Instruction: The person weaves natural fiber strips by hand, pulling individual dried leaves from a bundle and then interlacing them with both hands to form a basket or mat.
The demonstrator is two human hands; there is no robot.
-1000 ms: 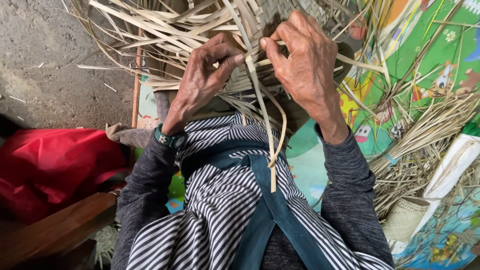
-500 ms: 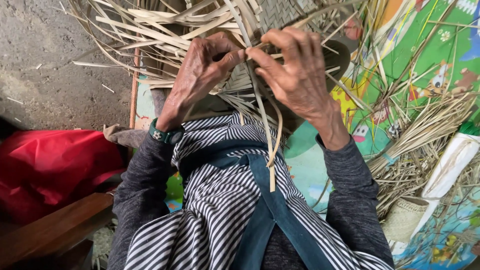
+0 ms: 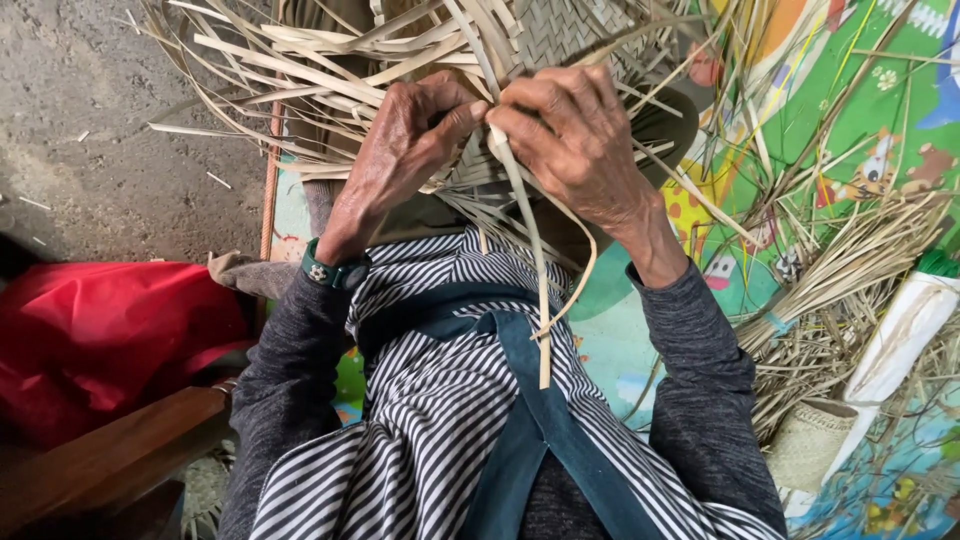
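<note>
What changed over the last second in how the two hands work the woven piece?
The right hand slid left to meet the left hand, its fingertips now pinching the long strip beside the left thumb. The left hand kept its grip on the woven mat; the strip still hangs over the striped apron.

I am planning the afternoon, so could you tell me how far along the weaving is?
Done: a tight woven patch shows at the top. In hand: the left hand and right hand pinch one strip at its edge. Left: many loose strips fan out unwoven, and a bundle lies beside.
</note>
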